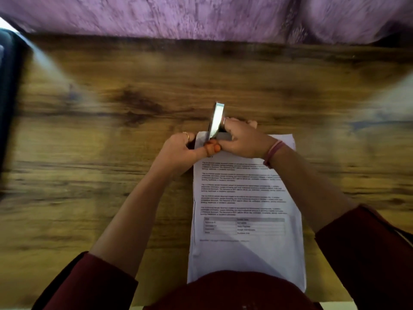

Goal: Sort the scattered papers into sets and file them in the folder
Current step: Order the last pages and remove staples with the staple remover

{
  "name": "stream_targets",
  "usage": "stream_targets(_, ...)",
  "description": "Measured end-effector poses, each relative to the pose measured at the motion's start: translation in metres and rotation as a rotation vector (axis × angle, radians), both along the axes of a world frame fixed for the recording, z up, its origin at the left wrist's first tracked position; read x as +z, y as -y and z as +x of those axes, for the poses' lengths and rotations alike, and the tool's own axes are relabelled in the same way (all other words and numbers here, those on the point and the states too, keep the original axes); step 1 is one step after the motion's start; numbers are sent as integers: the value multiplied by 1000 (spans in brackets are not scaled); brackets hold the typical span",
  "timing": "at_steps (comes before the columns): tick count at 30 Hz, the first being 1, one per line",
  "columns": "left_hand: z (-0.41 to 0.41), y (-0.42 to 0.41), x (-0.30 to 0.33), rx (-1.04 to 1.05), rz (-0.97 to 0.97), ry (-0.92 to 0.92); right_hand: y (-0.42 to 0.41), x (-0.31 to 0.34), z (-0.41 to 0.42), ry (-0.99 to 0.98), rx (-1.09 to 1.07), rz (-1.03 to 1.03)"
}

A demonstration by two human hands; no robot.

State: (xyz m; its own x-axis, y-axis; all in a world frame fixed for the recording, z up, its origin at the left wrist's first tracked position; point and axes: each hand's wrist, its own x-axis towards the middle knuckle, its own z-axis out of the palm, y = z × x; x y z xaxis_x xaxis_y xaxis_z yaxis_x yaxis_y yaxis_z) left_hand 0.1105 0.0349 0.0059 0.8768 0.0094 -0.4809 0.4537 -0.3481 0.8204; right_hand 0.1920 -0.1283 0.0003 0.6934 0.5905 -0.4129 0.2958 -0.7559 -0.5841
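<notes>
wooden table (111,135) | purple fabric (201,16) along far edge | dark object (7,97) left

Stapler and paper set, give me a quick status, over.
Left hand pinches the paper set at its top left corner. Right hand grips the stapler, its arm raised over that corner. Nothing in the way.

One paper stack (245,198), one stapler (216,120)

The one camera sits on my head. It looks steeply down and forward, close over the table (89,135).
</notes>
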Motion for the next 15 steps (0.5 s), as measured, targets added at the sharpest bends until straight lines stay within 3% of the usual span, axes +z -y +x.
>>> stream_targets(5,-7,-4,-4,-2,-23,-8,6,23,10,-385,-90,170)
stream_targets(9,-9,0,-8,45,-28,38,2,26,11,-359,-192,208)
stream_targets(15,-11,4,-13,77,-50,81,-6,33,1,-129,-353,194)
